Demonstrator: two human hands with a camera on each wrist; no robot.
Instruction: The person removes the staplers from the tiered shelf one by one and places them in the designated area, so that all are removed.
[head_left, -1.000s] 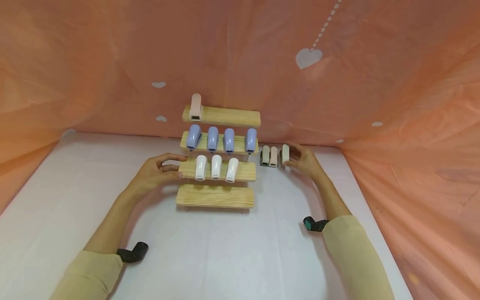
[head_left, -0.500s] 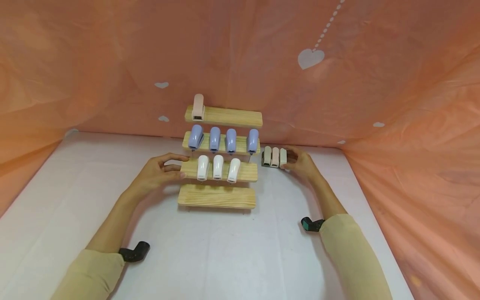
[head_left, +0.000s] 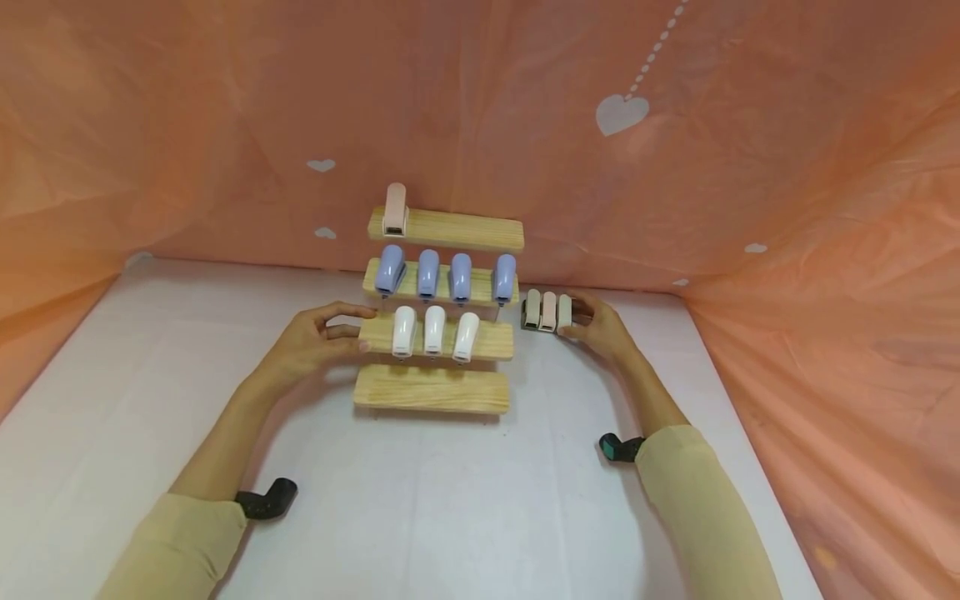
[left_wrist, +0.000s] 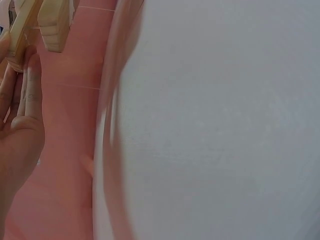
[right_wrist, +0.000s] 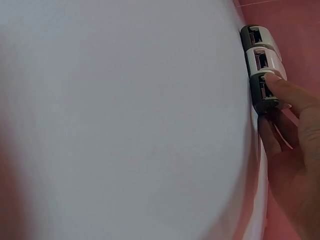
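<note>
My right hand [head_left: 603, 329] holds a light green mini stapler [head_left: 565, 312] at the right of the stand, thumb on its front and fingers round its outer side. Directly left of it stand a pink stapler [head_left: 549, 310] and another green stapler [head_left: 532, 308], all three in a close row on the table. My left hand [head_left: 315, 340] grips the left end of a wooden shelf [head_left: 375, 335], the second from the front; in the left wrist view, fingers [left_wrist: 33, 90] lie along the board's end. Several white staplers, one being this stapler [head_left: 433, 329], stand on that shelf.
Behind it, a shelf carries several purple staplers [head_left: 461, 277]. The rearmost shelf [head_left: 465, 231] has one pink stapler [head_left: 395, 208] at its left end. A bare wooden shelf [head_left: 431, 390] is frontmost. Orange sheeting [head_left: 480, 125] hangs close behind the stand.
My right hand has slid the green stapler left, closing the gap to the pink one. The left hand keeps its place at the shelf end.
</note>
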